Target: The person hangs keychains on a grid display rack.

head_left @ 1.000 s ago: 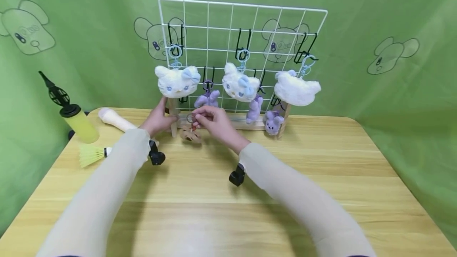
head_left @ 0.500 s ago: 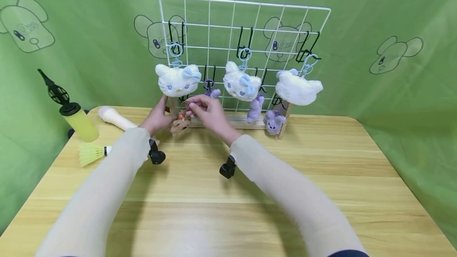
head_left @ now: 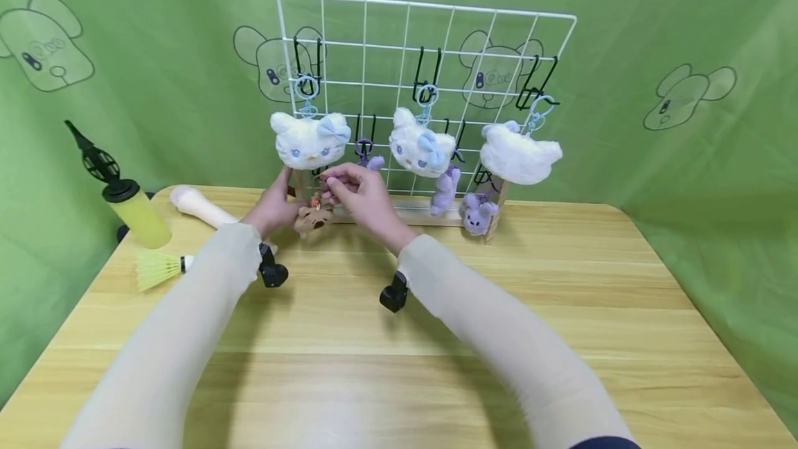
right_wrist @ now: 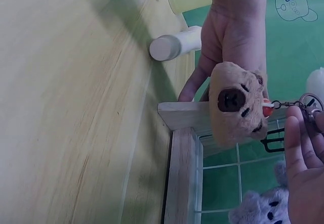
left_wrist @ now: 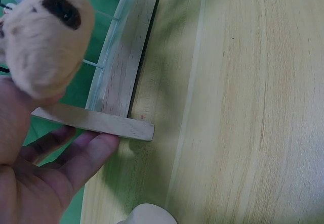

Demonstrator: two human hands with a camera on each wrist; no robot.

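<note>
In the head view, my left hand (head_left: 274,208) holds the left end of the wooden stand under a white wire grid rack (head_left: 406,3). The left wrist view shows its fingers against the stand's wooden foot (left_wrist: 96,121); its thumb is partly hidden. My right hand (head_left: 364,199) pinches the metal ring (right_wrist: 310,101) of a brown plush keychain (right_wrist: 228,118) with a dark nose and a red bit on top. The plush dangles below the fingers, in front of the left hand. Close to the ring is a black hook (right_wrist: 274,142), apart from it in the right wrist view.
White cat-head plush keychains (head_left: 310,141) hang from the upper hooks. Purple plush keychains (head_left: 478,215) hang lower, one partly behind my right hand. On the left of the table (head_left: 474,338) lie a white microphone-like object (head_left: 202,206), a yellow shuttlecock (head_left: 158,269) and a yellow pump (head_left: 140,217).
My right hand has moved left with the brown plush keychain, which now hangs beside the left hand at the rack's left end. The left hand has stayed on the stand.
</note>
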